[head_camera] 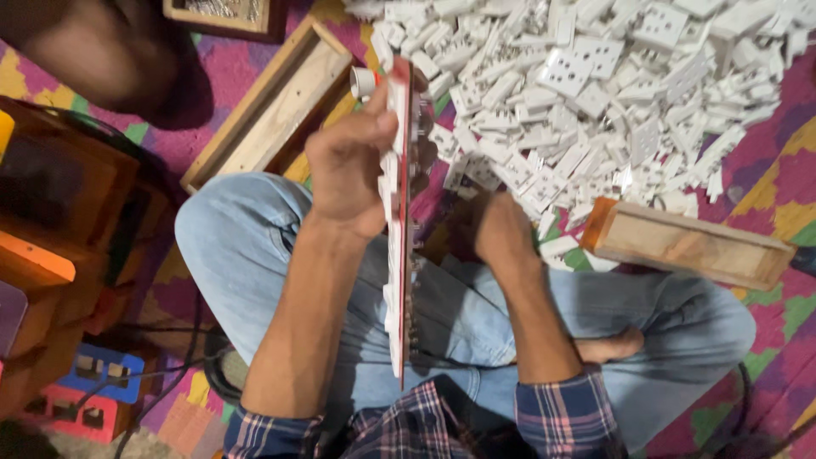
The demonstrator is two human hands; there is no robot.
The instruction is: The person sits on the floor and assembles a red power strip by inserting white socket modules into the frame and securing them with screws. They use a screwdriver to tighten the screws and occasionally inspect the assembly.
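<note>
The person sits cross-legged on a patterned floor mat [790,161] and holds a long red-and-white switch panel [397,221] on edge over the lap, seen nearly edge-on. The left hand [347,174] is wrapped around its upper part, thumb pressed against the face. The right hand [503,229] sits just beside the panel's far side; whether its fingers are closed on anything cannot be told, since they are hidden.

With one hand's grip near the top, the long panel could swing or slip, and the parts mounted along its edge might knock loose. A pile of white socket plates [595,93] lies close ahead between two wooden trays [688,242] [272,106], so a slipping panel could scatter them.
</note>
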